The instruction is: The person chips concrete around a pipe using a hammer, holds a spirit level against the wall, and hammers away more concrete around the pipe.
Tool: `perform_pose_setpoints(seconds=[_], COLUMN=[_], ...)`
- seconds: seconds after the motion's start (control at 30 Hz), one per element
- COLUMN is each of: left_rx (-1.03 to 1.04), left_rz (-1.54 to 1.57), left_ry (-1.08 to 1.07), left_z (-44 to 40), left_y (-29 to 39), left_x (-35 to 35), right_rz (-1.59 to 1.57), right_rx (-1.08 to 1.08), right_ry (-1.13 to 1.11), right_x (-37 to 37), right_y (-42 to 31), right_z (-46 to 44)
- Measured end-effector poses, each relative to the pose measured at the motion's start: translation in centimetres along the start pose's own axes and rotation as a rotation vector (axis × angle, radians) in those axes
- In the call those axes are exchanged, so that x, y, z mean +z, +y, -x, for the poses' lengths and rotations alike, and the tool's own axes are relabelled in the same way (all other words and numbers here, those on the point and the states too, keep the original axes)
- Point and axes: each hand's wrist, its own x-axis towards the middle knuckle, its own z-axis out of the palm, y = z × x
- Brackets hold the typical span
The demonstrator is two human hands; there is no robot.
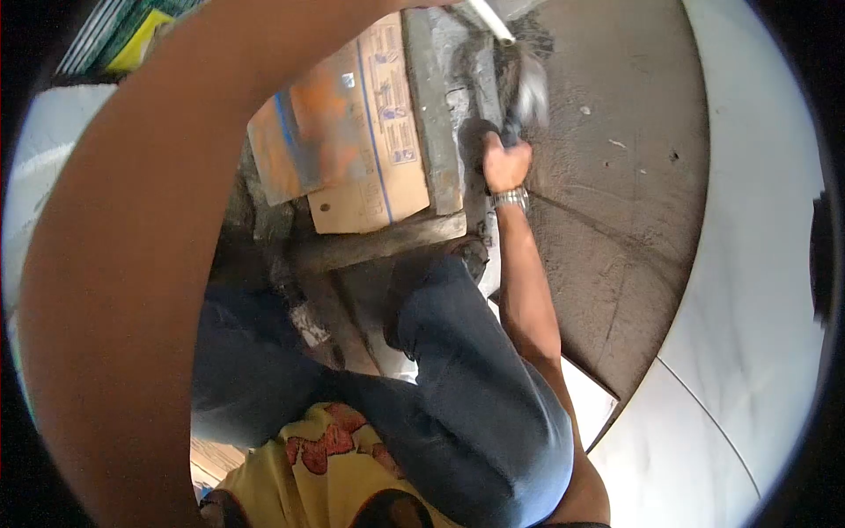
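My right hand (pixel 507 165), with a metal watch on the wrist, is closed around the dark handle of a hand tool. The tool's silvery metal end (pixel 533 92) is smeared by motion, so its exact kind is unclear. It is over a strip of rough grey mortar surface. Just beyond it, a thin white rod (pixel 491 21) comes in from the top edge. My left forearm (pixel 264 48) reaches across the upper left toward that edge. The left hand is almost wholly cut off there, and whether it touches the rod does not show.
A printed cardboard piece (pixel 392 132) with orange stains lies left of my right hand, beside a grey wooden edge (pixel 436 123). Rough brown-grey cement (pixel 616 176) spreads to the right. Pale marble-look tiles (pixel 757 220) border it. My bent knee (pixel 528 440) is below.
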Motion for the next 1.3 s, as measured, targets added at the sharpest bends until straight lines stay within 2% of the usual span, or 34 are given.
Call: perform_pose_setpoints(seconds=[0.03, 0.07, 0.1, 0.13, 0.2, 0.3, 0.37, 0.47, 0.5, 0.53, 0.57, 0.63, 0.67, 0.7, 0.77, 0.8, 0.83, 0.87, 0.9, 0.97, 1.0, 1.03, 1.07, 1.23, 1.27, 1.3], left_rx=[-0.009, -0.077, -0.146, -0.023, -0.003, -0.061, -0.055, -0.057, -0.069, -0.081, -0.094, -0.102, -0.097, -0.094, -0.087, -0.097, -0.121, -0.149, -0.138, -0.109, -0.097, -0.113, -0.123, -0.138, -0.159, -0.177], left_rz=[-0.002, 0.067, 0.131, -0.045, -0.046, 0.017, 0.018, 0.007, 0.005, 0.005, 0.010, 0.035, 0.045, 0.055, 0.077, 0.091, 0.121, 0.157, 0.158, 0.126, 0.079, 0.098, 0.116, 0.236, 0.236, 0.235], left_ry=[-0.016, -0.054, -0.088, 0.040, -0.044, -0.044, -0.092, -0.152, -0.173, -0.185, -0.203, -0.217, -0.204, -0.188, -0.167, -0.163, -0.150, -0.147, -0.121, -0.145, -0.191, -0.204, -0.217, -0.208, -0.196, -0.188], left_z=[0.0, -0.3, -0.5, -0.6, -0.8, -0.6, -0.4, -0.6, -0.8, -1.1, -1.2, -0.8, -1.0, -1.2, -1.4, -1.2, -1.4, -1.6, -1.6, -1.3, -1.3, -1.6, -1.6, -0.1, -0.1, -0.2], left_y=[0.0, 0.1, 0.2, -0.3, -0.6, -0.1, 0.1, 0.3, 0.2, 0.0, 0.1, 0.6, 0.6, 0.4, 0.3, 0.2, 0.2, 0.3, 0.1, 0.6, 0.5, 0.6, 0.5, 0.2, 0.3, 0.3], left_x=[-0.5, -0.5, 0.2, 3.2, 3.3, 2.1, 1.8, 0.8, 0.4, 0.2, 0.1, 0.4, 0.7, 1.0, 1.2, 1.6, 1.6, 1.5, 1.9, 1.3, 0.4, 0.6, 0.8, -2.1, -1.5, -0.8], right_rz=[0.058, 0.087, 0.031, -0.019, -0.128, 0.050, 0.123, 0.099, 0.030, -0.080, -0.088, 0.089, 0.266, 0.087, 0.031, 0.006, -0.148, -0.152, 0.064, 0.167, 0.063, 0.036, -0.037, -0.291, -0.400, -0.383], right_rx=[0.101, 0.028, -0.043, -0.116, -0.336, -0.279, 0.173, -0.090, -0.194, -0.259, -0.340, -0.175, 0.065, 0.105, 0.081, 0.064, -0.032, -0.104, -0.395, -0.373, -0.061, 0.150, 0.189, 0.026, 0.053, -0.058], right_ry=[0.000, 0.107, 0.061, 0.014, 0.180, 0.082, -0.086, -0.037, 0.037, 0.014, 0.128, 0.090, -0.052, -0.043, -0.016, -0.017, 0.030, 0.061, 0.189, 0.235, 0.161, -0.049, -0.082, 0.023, 0.080, 0.143], right_x=[0.0, 0.3, -0.2, -1.0, -1.1, 0.1, -0.5, -1.4, -1.6, -1.3, -0.9, 0.0, 0.2, 0.3, -0.8, -1.2, -2.0, -1.8, -0.6, 0.1, -0.4, -0.6, -0.7, -2.1, -2.2, -1.9], right_y=[-1.0, -0.8, -0.5, -0.7, -2.1, 0.4, -2.1, -2.1, -2.1, -1.7, -1.3, -0.4, -0.9, -1.2, -3.0, -4.0, -5.1, -4.1, -0.6, 0.2, -3.0, -2.7, -2.2, -2.1, -2.9, -1.9], right_z=[0.1, 0.8, 1.1, 1.9, 3.7, 1.3, 0.4, 2.9, 3.9, 3.7, 3.4, 1.1, -0.7, -0.9, 0.4, 1.4, 2.6, 2.9, 2.1, 1.3, 0.6, -0.5, -0.3, 3.5, 3.7, 3.3])
